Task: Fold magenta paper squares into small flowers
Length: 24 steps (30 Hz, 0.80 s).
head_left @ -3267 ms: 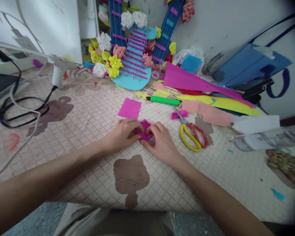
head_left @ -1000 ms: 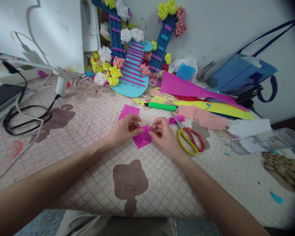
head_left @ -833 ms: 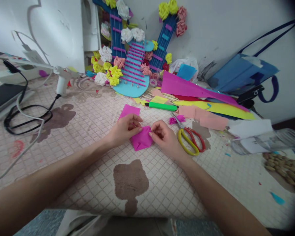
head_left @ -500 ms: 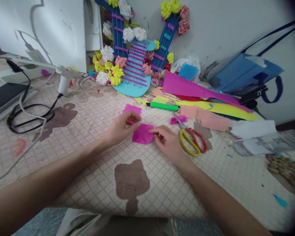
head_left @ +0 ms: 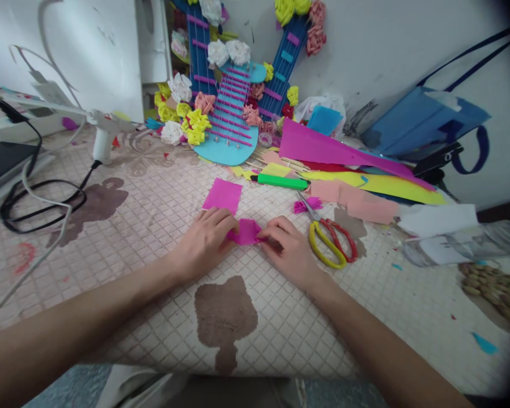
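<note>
Between my two hands is a small piece of magenta crepe paper (head_left: 247,232), low over the patterned tablecloth. My left hand (head_left: 210,238) grips its left edge, fingers curled over it. At the opposite edge, my right hand (head_left: 289,246) pinches the paper between thumb and fingertips, where it looks gathered. A flat magenta paper square (head_left: 223,195) lies just beyond my left hand. To the right of my right hand rest scissors (head_left: 332,243) with one yellow and one red handle. Their blades touch or lie beside a crumpled magenta paper piece (head_left: 306,205).
A green cutter or marker (head_left: 282,181) lies beyond the hands, near stacked coloured paper (head_left: 348,153). Paper-flower-covered blue instrument models (head_left: 233,119) lean at the wall. A white glue gun (head_left: 102,139) and black cable (head_left: 46,204) are left; a clear plastic bottle (head_left: 463,243) is right.
My left hand has come down onto the paper's left edge and closed on it. The paper now looks narrower, its right edge gathered in my right fingers. More of the flat square shows.
</note>
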### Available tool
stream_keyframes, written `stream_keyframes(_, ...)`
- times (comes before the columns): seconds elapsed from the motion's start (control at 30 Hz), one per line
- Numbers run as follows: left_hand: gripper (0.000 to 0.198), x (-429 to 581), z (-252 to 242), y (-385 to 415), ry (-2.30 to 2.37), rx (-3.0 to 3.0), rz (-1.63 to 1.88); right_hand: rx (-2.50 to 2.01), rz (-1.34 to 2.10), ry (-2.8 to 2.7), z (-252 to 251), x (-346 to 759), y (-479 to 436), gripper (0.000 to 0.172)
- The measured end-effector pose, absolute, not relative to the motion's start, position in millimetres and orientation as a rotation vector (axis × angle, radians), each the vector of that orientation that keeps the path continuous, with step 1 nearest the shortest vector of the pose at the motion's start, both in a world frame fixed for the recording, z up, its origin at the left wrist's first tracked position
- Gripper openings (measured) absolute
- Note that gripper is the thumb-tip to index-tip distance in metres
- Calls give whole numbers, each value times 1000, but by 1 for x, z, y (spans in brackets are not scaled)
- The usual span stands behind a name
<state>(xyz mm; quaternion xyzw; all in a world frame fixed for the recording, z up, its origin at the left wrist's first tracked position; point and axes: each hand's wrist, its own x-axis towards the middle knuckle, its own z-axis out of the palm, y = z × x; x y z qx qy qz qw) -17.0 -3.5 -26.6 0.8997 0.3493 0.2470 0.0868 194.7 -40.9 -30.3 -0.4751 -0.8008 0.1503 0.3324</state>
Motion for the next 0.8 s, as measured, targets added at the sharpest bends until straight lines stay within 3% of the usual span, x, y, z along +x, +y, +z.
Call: stream_keyframes(0.8, 8, -19, -28, 2, 1046, 2395, 744, -1441, 622, -2043, -24, 189, -42, 11)
